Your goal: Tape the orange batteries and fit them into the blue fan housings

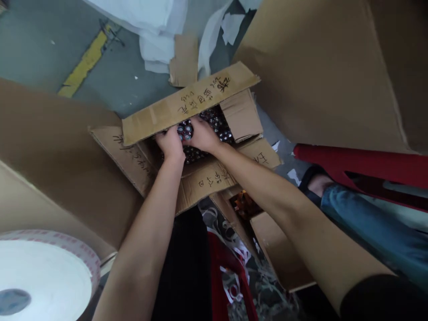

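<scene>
Both hands are inside an open cardboard box (190, 100) with handwriting on its flaps. Inside the box lie many small dark pieces (220, 125) with shiny round ends, packed close together. Between my left hand (171, 143) and my right hand (204, 135) is a small bunch of dark pieces with shiny round ends (185, 130). My left fingers curl round its left side, partly hidden by the far flap. From the right, my right hand closes on the same bunch. Too little shows to tell what kind of thing the pieces are.
Large cardboard boxes stand at left (60, 151) and right (321, 71). A smaller open carton (284, 254) holds orange items. A big white roll (47, 272) is at lower left. Another person's leg in jeans (368, 232) is beside a red stool-like object (354, 165).
</scene>
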`<state>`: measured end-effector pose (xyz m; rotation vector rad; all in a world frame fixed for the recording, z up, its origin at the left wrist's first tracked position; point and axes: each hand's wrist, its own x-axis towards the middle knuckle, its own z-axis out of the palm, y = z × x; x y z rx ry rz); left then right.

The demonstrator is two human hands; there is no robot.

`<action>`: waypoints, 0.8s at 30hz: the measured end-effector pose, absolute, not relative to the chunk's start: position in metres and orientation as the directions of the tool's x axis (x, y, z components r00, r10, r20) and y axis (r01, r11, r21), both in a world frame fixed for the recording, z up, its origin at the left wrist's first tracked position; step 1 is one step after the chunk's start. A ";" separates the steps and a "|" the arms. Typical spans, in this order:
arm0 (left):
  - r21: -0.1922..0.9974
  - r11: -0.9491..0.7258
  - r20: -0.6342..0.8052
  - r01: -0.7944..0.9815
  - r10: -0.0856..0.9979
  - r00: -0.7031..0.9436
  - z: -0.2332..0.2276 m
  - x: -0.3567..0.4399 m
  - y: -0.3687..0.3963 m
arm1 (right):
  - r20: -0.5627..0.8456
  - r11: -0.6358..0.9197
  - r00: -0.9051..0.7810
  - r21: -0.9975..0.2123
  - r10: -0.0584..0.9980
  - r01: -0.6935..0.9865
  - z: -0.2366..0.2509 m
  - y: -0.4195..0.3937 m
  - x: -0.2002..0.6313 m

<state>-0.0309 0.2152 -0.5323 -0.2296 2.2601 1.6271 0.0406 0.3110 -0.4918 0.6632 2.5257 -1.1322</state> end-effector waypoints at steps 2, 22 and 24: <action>0.886 0.239 -0.436 -0.398 0.131 -0.891 -0.518 -0.025 0.222 | -0.403 0.582 -0.867 -0.644 0.293 0.496 -0.480 0.320 0.051; 0.634 0.628 -0.550 -0.452 0.777 0.308 -0.329 0.295 0.183 | -0.418 0.035 -0.180 -0.330 0.890 0.943 -0.237 0.201 0.434; 0.666 0.664 -0.547 -0.338 0.744 0.383 -0.355 0.316 0.172 | -0.463 -0.025 -0.131 -0.317 0.876 0.948 -0.260 0.184 0.458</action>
